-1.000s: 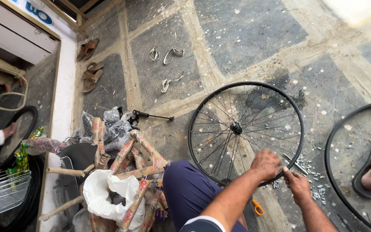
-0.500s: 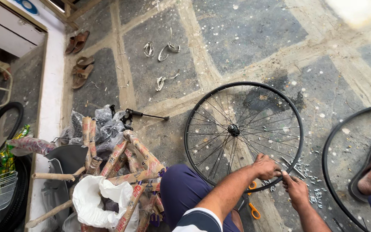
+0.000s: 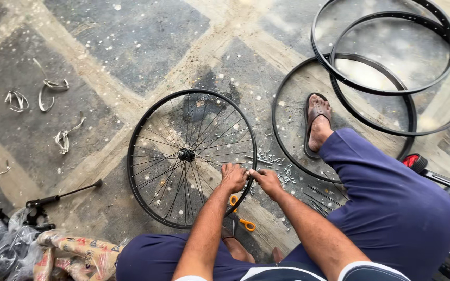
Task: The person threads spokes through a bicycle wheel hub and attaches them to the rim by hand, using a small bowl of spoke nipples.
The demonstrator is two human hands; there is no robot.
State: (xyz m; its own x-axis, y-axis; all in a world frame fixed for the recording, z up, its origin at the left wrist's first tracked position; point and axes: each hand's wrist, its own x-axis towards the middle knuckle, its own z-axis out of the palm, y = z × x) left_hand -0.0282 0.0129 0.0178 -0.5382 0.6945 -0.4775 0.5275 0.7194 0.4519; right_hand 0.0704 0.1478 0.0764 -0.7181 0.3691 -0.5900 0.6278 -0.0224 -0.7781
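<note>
1. Left hand (image 3: 233, 177): fingers curled narrow, knuckles up, resting on the near-right rim of the spoked wheel (image 3: 191, 156). It pinches something small at the rim; what exactly cannot be told.
2. Right hand (image 3: 267, 182): just beside the left, fingertips meeting it at the rim. Fingers closed in a narrow pinch on a small part too small to identify.
3. The spoked wheel lies flat on the stone floor (image 3: 131, 41), stretching away from both hands to the left and ahead; its hub sits ahead-left of the left hand.
4. Directly below the left hand, near the wrist: orange-handled scissors (image 3: 238, 216) on the floor, partly under the rim.
5. Just right of the right hand: a scatter of small metal nipples (image 3: 279, 166), and loose spokes (image 3: 319, 200) a little further right.
6. Further right and ahead: the person's sandalled foot (image 3: 317, 122) planted inside a bare black rim (image 3: 282, 99); more empty rims (image 3: 386, 91) overlap beyond it.
7. Far left of the hands: a hand pump (image 3: 61, 196) beside plastic bags (image 3: 1, 242); white strips (image 3: 53, 86) scattered further out.
</note>
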